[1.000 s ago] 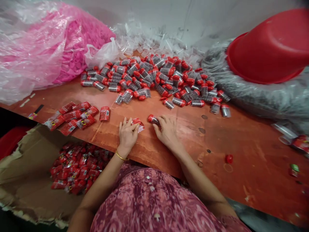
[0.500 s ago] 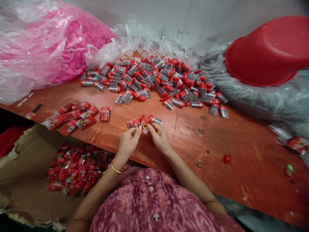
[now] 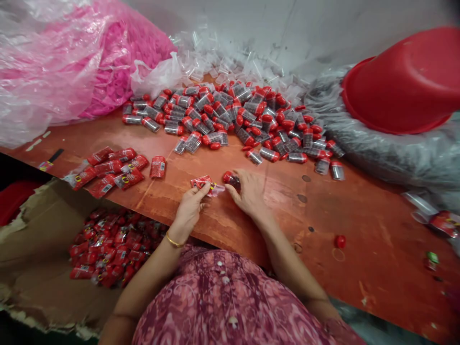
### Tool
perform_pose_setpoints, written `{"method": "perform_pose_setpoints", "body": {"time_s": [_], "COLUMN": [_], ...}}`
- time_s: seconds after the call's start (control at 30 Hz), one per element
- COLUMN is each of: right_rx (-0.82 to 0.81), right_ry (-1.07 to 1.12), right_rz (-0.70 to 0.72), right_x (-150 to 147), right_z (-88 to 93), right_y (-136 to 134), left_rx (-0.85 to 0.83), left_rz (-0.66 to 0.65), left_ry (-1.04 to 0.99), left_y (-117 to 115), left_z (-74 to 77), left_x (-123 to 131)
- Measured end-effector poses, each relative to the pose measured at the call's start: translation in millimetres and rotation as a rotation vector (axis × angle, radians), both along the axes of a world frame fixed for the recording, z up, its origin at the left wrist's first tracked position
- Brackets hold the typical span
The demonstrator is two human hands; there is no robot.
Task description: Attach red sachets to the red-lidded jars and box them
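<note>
My left hand [image 3: 189, 209] pinches a red printed plastic sleeve [image 3: 201, 181] with a clear edge at its right side. Just to the right, my right hand [image 3: 250, 194] has its thumb and fingers around a small clear container with a red cap [image 3: 228, 178]; the hand covers part of it. This container is on or close above the tabletop, apart from the sleeve. Farther back lies a large pile of similar red-capped containers [image 3: 215, 112] with dark contents. Several red wrapped packs [image 3: 109, 166] lie left of my hands, one [image 3: 157, 167] by itself.
Below the table's left edge, a cardboard box [image 3: 36, 239] holds many red packs. A pink-filled plastic bag [image 3: 118, 57] stands back left. At the right, a red bucket [image 3: 402, 81] rests on a large clear bag [image 3: 373, 143]. Clear tubes [image 3: 244, 67] are heaped along the wall.
My hands have separated. My right hand has left the sleeve and moved right, onto the red-capped container, while my left hand keeps the sleeve. The view has shifted slightly.
</note>
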State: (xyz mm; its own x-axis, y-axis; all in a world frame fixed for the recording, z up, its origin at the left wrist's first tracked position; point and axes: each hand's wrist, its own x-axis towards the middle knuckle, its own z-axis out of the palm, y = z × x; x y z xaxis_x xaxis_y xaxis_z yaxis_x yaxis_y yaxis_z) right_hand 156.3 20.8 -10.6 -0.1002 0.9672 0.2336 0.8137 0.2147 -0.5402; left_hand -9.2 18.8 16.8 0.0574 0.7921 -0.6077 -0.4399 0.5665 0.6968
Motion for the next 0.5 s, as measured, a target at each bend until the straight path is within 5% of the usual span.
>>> {"method": "perform_pose_setpoints", "body": {"time_s": [0.13, 0.27, 0.4, 0.5], "right_rx": [-0.086, -0.085, -0.352, -0.488], "right_ry": [-0.194, 0.223, 0.680, 0.794], "right_rz": [0.006, -0.026, -0.011, 0.035], "right_x": [18.4, 18.7, 12.9, 8.8], "right_z": [-5.5, -1.8, 17.5, 30.7], "right_y": [9.5, -13.7, -42.7, -51.0], "left_rx": [-0.040, -0.070, -0.041, 0.004], "left_rz": [-0.006, -0.004, -0.054, -0.128], "left_ry": [-0.095, -0.138, -0.130, -0.128], "left_y": [7.5, 9.4, 6.3, 3.0], "left_z": [3.7, 3.4, -0.9, -0.8], "left_x": [3.6, 6.5, 7.5, 7.8]}}
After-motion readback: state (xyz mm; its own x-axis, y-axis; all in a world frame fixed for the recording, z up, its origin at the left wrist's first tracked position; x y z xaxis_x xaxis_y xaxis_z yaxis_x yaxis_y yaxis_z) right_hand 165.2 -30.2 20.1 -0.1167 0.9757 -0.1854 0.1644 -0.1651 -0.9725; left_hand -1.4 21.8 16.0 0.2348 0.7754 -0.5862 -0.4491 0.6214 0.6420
